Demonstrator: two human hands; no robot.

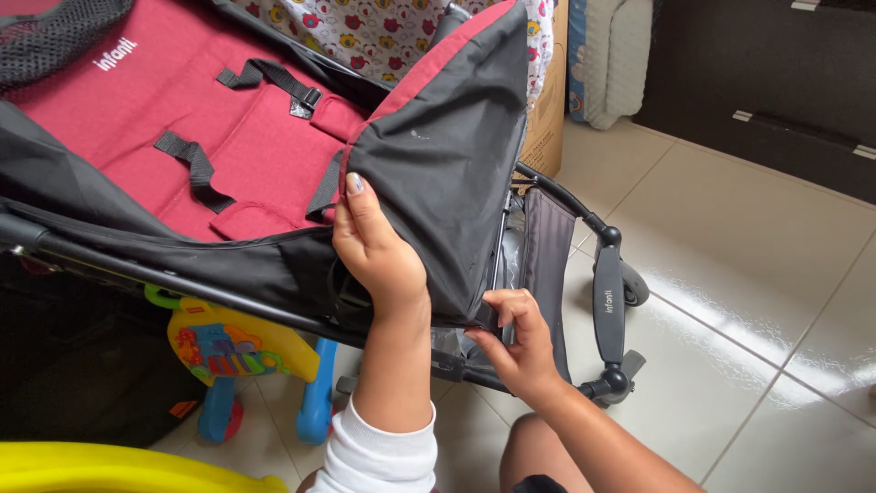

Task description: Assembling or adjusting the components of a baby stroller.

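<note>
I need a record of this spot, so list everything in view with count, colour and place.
Stroller: one, red seat with dark grey sides, fills the left and middle.
Harness straps: two black, on the red seat.
Frame bar: one, black and grey, at the stroller's right side.
Toy: one, yellow with blue legs and coloured keys, under the stroller on the floor.
Patterned fabric: one, white with red and yellow prints, at the top behind the seat.
Cardboard box: one, brown, behind the stroller.
Floor tiles: pale, at right.
Left hand: one, white sleeve, gripping the grey side fabric.
Right hand: one, bare arm, pinching the fabric's lower edge.
</note>
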